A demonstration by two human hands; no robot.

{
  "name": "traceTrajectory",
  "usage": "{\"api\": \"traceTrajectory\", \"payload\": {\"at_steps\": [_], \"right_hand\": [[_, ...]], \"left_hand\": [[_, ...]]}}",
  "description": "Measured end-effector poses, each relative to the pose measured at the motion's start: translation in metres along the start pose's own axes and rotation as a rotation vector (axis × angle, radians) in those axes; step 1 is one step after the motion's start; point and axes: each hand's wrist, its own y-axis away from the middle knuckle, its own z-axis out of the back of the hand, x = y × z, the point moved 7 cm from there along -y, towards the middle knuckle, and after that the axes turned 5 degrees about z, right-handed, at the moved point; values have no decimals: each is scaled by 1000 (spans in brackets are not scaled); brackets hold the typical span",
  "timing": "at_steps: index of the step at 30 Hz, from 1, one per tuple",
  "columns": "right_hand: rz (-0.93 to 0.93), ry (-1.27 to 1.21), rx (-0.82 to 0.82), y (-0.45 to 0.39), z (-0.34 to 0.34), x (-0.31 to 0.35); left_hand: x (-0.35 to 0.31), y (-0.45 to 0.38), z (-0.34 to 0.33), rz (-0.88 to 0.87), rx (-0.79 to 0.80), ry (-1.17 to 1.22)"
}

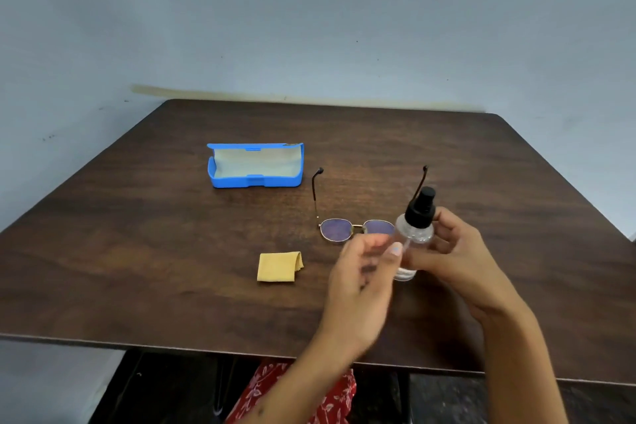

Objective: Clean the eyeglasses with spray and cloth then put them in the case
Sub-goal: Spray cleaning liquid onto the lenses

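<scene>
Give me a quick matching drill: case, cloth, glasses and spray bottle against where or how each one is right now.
1 case
2 cloth
3 glasses
4 spray bottle

a folded, near table edge
b held in right hand
c open, at the back
d temples unfolded, on table

Pairs: 1-c, 2-a, 3-d, 4-b

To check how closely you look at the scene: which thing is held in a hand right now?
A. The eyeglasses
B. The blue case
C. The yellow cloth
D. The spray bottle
D: the right hand grips the spray bottle above the table, while the cloth, eyeglasses and open case lie untouched on it.
</scene>
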Motion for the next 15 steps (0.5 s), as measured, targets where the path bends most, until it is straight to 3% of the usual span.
{"api": "traceTrajectory", "payload": {"at_steps": [2, 5, 7, 11, 15], "right_hand": [[12, -6, 3, -1, -4, -2], [0, -62, 43, -3, -19, -4], [-10, -117, 77, -5, -29, -2], [-96, -320, 148, -10, -52, -7], [-144, -482, 154, -14, -61, -10]], "left_hand": [[-2, -11, 30, 16, -63, -19], [-13, -33, 86, -35, -316, -82], [-17, -52, 111, -24, -359, -209], [-3, -91, 111, 150, -15, -539], [-6, -105, 98, 31, 174, -662]]}}
